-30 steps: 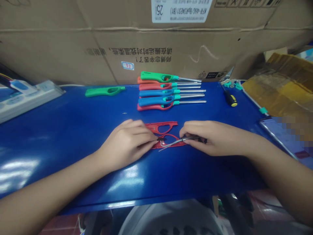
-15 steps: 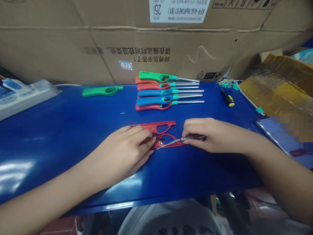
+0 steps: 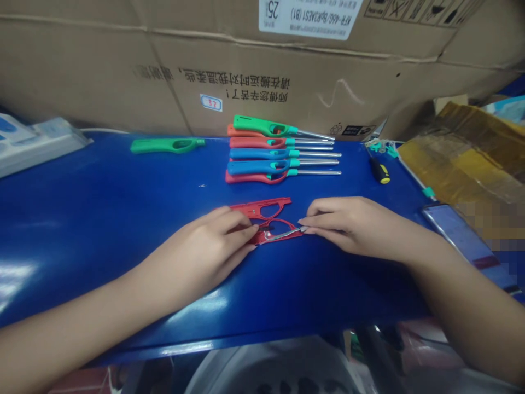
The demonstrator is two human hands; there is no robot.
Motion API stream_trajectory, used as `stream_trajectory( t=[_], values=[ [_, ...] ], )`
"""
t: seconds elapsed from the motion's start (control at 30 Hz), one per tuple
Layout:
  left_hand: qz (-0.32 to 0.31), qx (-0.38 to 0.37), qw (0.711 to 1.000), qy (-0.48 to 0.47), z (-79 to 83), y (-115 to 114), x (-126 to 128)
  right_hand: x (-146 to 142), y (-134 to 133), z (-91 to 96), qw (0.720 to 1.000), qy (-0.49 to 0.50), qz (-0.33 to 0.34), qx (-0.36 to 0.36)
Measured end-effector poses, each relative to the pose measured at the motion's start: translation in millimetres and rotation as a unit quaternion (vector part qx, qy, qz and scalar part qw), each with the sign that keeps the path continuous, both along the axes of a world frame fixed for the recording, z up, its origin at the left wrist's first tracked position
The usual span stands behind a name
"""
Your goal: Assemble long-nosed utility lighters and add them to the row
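In front of the row of finished lighters (image 3: 279, 156) on the blue bench (image 3: 102, 219), a red lighter shell (image 3: 283, 225) lies flat. Its long axis runs parallel to that row, nose end pointing right. The left hand (image 3: 217, 241) has its grip clenched on the shell's left end. The right hand (image 3: 348, 227) pinches a thin metal tube (image 3: 285, 235) lying along the shell, tip leftward. A second red shell (image 3: 262, 208) lies between it and the row.

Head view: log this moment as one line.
left hand: pins red shell half on blue table | right hand: pinches metal tube lying in that shell | behind: other red shell, row of lighters
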State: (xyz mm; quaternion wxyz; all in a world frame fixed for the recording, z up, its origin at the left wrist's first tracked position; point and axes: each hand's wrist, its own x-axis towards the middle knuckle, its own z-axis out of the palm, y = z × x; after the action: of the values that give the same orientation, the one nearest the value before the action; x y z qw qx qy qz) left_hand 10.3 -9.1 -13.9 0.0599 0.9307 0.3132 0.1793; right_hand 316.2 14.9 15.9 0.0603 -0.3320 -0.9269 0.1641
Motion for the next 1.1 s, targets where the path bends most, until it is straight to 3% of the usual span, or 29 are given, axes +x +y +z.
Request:
stream_trajectory(
  t=[0.33,0.73,0.83,1.0,1.1],
  values=[
    [0.003,-0.016,1.000,0.001,0.5,1,-1,1,0,0.2,1.000,-0.008,0.016,0.011],
    [-0.001,-0.013,1.000,-0.002,-0.4,4,0,-10,-7,-2.6,0.988,-0.068,0.066,0.121],
    [-0.008,-0.014,1.000,-0.005,1.0,4,0,-9,-7,-1.3,0.995,-0.043,0.043,0.083],
    [-0.018,-0.022,1.000,-0.013,3.2,5,1,-5,0,-2.8,0.995,0.082,-0.003,-0.060],
    [-0.024,-0.019,0.999,-0.019,1.8,6,1,-5,1,-3.4,0.992,0.092,-0.032,-0.086]
  ],
)
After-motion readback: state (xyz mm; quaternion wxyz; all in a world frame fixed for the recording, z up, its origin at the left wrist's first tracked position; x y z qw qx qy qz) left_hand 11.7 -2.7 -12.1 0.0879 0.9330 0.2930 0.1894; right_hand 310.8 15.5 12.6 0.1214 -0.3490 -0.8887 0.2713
